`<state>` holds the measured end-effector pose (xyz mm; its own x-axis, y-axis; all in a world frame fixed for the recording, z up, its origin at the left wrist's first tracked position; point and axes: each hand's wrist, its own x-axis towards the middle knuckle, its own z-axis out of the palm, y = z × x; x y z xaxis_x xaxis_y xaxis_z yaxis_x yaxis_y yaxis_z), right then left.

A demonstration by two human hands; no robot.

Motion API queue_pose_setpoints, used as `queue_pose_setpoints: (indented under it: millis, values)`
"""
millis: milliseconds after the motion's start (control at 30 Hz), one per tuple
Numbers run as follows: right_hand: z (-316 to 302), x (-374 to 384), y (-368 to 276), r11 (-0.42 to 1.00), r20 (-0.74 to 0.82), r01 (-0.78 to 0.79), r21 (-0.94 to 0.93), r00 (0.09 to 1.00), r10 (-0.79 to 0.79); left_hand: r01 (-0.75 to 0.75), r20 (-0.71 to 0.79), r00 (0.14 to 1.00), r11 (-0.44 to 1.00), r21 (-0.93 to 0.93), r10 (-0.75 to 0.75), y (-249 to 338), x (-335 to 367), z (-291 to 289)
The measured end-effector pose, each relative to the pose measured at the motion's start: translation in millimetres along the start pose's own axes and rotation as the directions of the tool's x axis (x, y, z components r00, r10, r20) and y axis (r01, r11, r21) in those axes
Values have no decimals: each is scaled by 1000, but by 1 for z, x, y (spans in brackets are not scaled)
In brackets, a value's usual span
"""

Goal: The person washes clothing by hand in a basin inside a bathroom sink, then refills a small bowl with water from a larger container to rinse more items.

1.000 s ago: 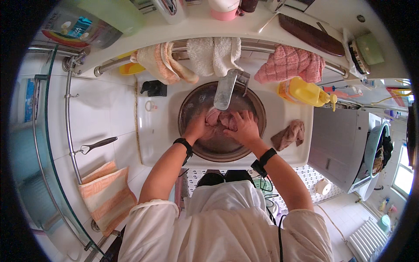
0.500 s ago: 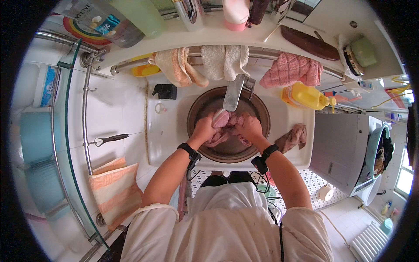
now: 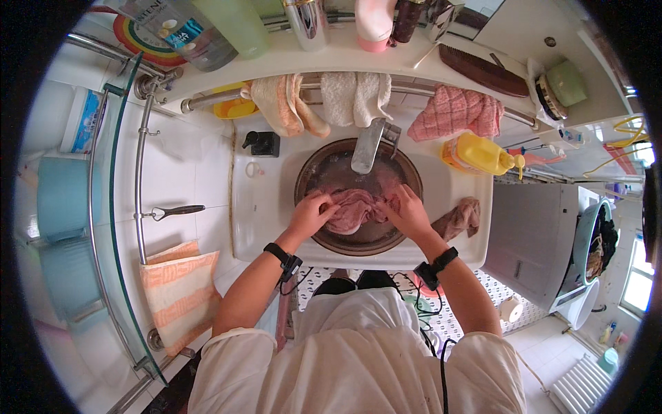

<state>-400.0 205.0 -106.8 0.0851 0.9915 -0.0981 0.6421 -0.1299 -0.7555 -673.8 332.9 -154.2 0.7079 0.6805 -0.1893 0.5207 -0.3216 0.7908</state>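
A wet mauve-pink cloth (image 3: 352, 210) lies bunched in water inside the round brown basin (image 3: 307, 169); its exact kind I cannot make out. My left hand (image 3: 314, 212) grips the cloth's left edge between bent thumb and fingers. At its right side, my right hand (image 3: 409, 212) is closed on another part of it, fingers pointing down toward the water. The metal faucet (image 3: 367, 148) reaches over the far part of the basin. Black straps with small boxes sit on both wrists.
A brown cloth (image 3: 458, 219) lies on the sink's right side, near a yellow pump bottle (image 3: 479, 152). A black dispenser (image 3: 261, 143) stands at left. Towels hang on a rail (image 3: 207, 102) below a shelf (image 3: 276, 70) of bottles. A white appliance (image 3: 527, 234) stands at right.
My hands have moved apart, the left one outward and the right one slightly outward. The cloth, gathered between them before, now lies more spread and lower in the basin.
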Motion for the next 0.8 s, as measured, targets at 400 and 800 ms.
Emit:
queue_pose_setpoints:
  millis: [400,800]
  values:
    - [49,26,12,781,109,-67,-621,979,171,-42,271,951,811,584,-146,29,18,24]
    - [83,45,27,833,214,-173,-525,921,326,208,287,884,859,468,-370,-5,46,62]
